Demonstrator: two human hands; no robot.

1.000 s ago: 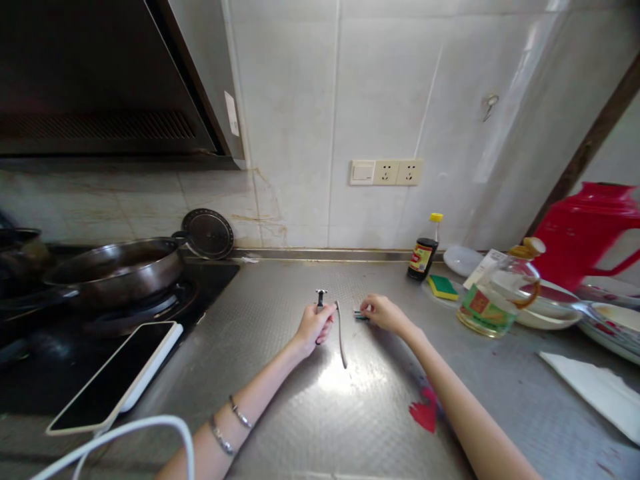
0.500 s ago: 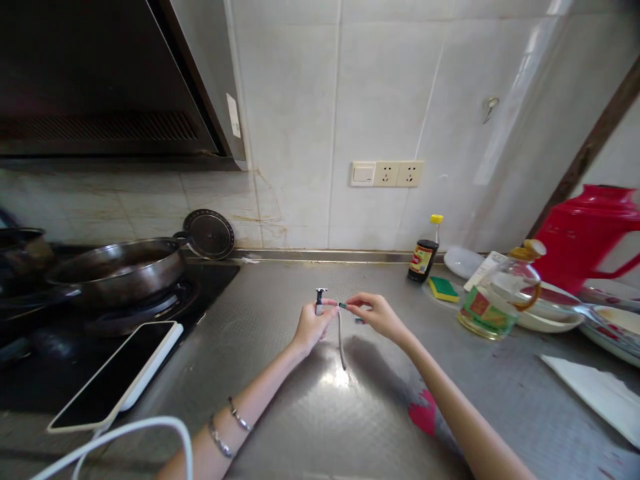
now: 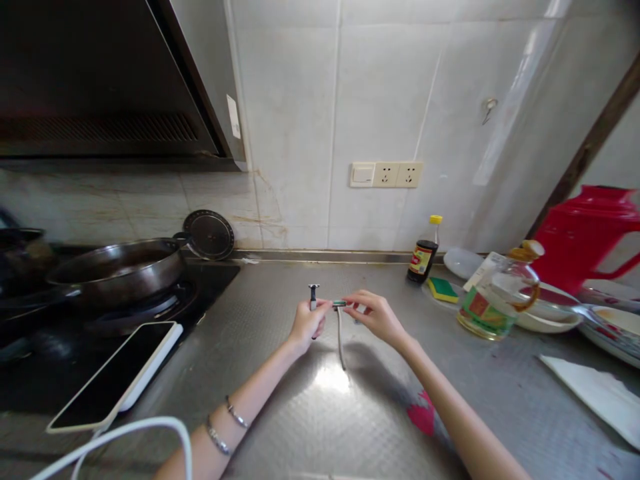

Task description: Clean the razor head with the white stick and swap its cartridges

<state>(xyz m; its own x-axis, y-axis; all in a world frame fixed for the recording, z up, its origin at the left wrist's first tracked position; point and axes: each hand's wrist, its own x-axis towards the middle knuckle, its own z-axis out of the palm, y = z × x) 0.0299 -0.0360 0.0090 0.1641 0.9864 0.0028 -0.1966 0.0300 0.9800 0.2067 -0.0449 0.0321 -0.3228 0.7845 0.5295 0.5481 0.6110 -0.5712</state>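
My left hand [image 3: 306, 325], at the middle of the metal counter, is closed around a slim black and grey razor-like tool [image 3: 313, 301] with a T-shaped top, held upright. Between the fingertips of both hands is a small green strip [image 3: 339, 304]. My right hand [image 3: 375, 316] pinches the strip's right end, while the left fingertips touch its left end. A thin grey stick or tube [image 3: 341, 343] lies on the counter just below the strip. Another small object behind the right fingers is mostly hidden.
At left are a pan [image 3: 120, 270] on the black stove and a phone [image 3: 117, 373] with a white cable [image 3: 160, 421]. Toward the right stand a sauce bottle [image 3: 421, 259], a sponge [image 3: 443, 289], an oil jug [image 3: 493, 307], dishes [image 3: 613, 327] and a red thermos [image 3: 583, 237].
My left hand and the upright tool have shifted slightly left and turned. The green strip now shows lengthwise between both hands' fingertips.
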